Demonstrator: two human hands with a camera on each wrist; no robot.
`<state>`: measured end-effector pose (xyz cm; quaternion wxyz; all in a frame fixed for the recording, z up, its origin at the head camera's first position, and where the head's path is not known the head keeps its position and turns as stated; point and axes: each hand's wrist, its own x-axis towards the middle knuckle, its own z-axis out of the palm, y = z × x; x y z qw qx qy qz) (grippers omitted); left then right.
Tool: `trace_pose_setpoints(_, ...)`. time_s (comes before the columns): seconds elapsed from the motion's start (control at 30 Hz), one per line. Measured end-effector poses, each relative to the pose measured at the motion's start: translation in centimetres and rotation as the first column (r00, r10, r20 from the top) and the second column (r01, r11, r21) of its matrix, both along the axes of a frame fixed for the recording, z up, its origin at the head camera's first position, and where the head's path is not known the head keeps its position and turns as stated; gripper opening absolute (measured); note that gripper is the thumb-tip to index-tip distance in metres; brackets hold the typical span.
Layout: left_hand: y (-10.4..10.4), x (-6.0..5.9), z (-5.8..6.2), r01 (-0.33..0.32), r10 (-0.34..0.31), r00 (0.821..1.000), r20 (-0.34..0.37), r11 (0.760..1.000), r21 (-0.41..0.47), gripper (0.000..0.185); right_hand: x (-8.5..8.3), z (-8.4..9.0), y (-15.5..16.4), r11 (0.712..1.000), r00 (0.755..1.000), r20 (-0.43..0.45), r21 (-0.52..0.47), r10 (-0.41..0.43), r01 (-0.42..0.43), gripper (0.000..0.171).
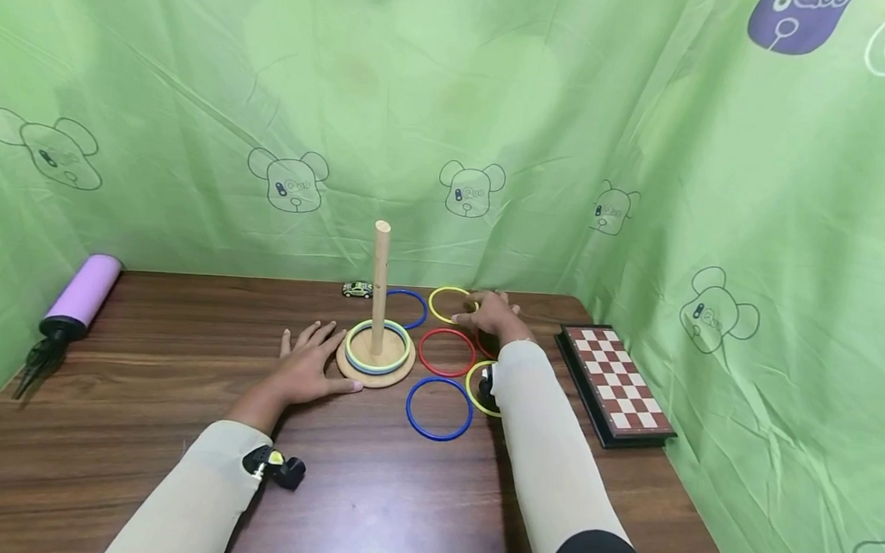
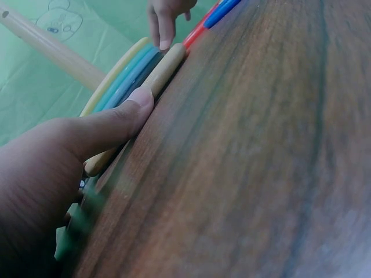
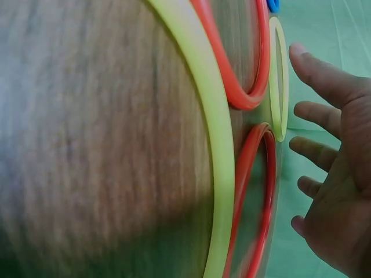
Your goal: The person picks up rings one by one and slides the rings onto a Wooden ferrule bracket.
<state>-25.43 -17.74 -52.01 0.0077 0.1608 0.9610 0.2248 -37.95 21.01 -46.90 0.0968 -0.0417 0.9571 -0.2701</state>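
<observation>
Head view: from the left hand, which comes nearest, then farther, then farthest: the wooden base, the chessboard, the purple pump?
1. Wooden base, touching the left hand at its right.
2. Purple pump, at the table's far left edge.
3. Chessboard, at the right edge.

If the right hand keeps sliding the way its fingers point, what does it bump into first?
Probably the far yellow ring. The right hand has its fingers spread, pointing left toward that ring, fingertips at or just above its rim. Beyond it lies the blue ring. Depth is hard to judge.

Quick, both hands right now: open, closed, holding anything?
Left hand: open, flat on the table, thumb against the wooden base.
Right hand: open, fingers spread over the far yellow ring, gripping nothing.
</observation>
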Motion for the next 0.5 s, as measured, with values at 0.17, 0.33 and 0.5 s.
trace_pose_setpoints(0.17,0.11,0.0,-0.09,0.004,-0.004,1.0,0.004,1.0,0.003,0.119,-0.48,-0.41,-0.18,0.998,1.0,-0.006,0.064,0.029,-0.028,0.069)
trace_pose_setpoints(0.33,0.24,-0.06,-0.21,0.007,-0.007,1.0,0.002,1.0,0.004,0.119,-0.58,-0.5,-0.38,0.993,1.0,0.011,0.113,0.03,-0.031,0.068)
trace_pose_setpoints(0.5,0.17,-0.06,-0.15,0.003,-0.003,1.0,0.007,1.0,0.002,0.119,-0.41,-0.35,-0.91,0.988,1.0,0.017,0.155,0.012,-0.015,0.076)
